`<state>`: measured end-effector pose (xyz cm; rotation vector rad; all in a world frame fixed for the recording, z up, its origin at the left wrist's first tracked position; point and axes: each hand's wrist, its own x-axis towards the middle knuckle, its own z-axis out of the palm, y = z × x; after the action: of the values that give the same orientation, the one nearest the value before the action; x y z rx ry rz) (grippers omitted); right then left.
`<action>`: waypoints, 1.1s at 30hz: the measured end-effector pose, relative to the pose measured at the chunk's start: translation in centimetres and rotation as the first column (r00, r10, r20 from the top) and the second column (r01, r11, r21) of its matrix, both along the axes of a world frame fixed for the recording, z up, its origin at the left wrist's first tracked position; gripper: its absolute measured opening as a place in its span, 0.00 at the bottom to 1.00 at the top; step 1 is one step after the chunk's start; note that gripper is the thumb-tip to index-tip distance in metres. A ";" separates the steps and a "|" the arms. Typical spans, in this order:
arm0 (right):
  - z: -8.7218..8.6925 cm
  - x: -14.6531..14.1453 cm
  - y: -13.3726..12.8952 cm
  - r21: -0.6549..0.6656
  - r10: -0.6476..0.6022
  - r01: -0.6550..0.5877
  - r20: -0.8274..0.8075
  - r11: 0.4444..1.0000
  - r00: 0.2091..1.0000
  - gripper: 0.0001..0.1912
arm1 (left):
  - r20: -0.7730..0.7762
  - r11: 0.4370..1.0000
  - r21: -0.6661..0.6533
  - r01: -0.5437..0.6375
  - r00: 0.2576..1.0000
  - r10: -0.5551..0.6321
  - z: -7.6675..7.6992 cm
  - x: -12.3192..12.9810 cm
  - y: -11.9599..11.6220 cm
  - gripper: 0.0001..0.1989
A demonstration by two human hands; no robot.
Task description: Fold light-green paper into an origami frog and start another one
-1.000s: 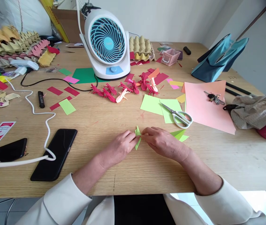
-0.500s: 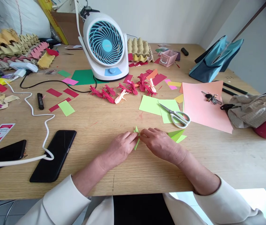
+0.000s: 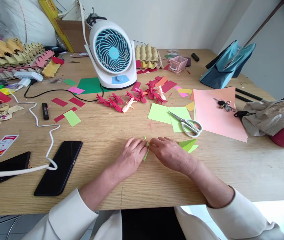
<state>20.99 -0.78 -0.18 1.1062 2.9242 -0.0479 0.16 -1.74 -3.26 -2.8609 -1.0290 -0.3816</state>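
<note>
Pinches a small folded green paper with left hand and right hand close together, toward the six o'clock edge of a wooden desk. From there, has scissors at two o'clock, red paper figures at twelve, and a white fan at eleven.

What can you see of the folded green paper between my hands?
The folded green paper is narrow, creased and light green, with pointed ends, one away from you, one toward you. It is on or above the wooden table; the left hand holds it, fingertips of the right hand are at its right edge. Fingers partly hide it.
</note>
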 end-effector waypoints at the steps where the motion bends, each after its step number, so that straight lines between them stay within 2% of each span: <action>1: 0.0 0.0 0.0 -0.001 0.000 0.000 -0.003 1.000 1.000 0.11 | -0.006 1.000 -0.018 -0.012 1.000 0.012 0.1 0.0 0.1 0.14; 10: 0.2 -0.2 -0.1 -0.004 0.011 -0.011 -0.004 1.000 1.000 0.09 | -0.013 0.989 -0.137 -0.063 0.998 0.062 0.2 -0.4 0.7 0.15; 20: -0.5 -0.2 -0.1 0.051 0.041 -0.039 -0.034 0.998 0.999 0.10 | 0.003 0.987 -0.151 -0.059 0.998 0.060 -0.1 -0.7 0.7 0.15; 24: -0.3 -0.3 0.1 0.029 0.052 -0.051 -0.039 0.998 0.998 0.10 | 0.086 0.981 -0.189 -0.035 0.995 0.052 -0.2 -1.0 0.9 0.14; 29: -0.1 -0.3 0.2 -0.009 0.049 -0.050 -0.053 0.999 0.997 0.10 | 0.268 0.975 -0.224 0.002 0.962 0.060 -0.3 -1.2 1.3 0.16; 33: -0.4 -0.3 0.1 0.010 0.054 -0.053 -0.067 0.999 0.996 0.09 | 0.340 0.968 -0.248 -0.023 0.934 0.110 0.0 -1.3 1.5 0.09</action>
<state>20.72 -0.64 -0.54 1.0467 3.0142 -0.0745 -1.12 -0.24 -3.24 -3.0261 -1.3088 -0.8449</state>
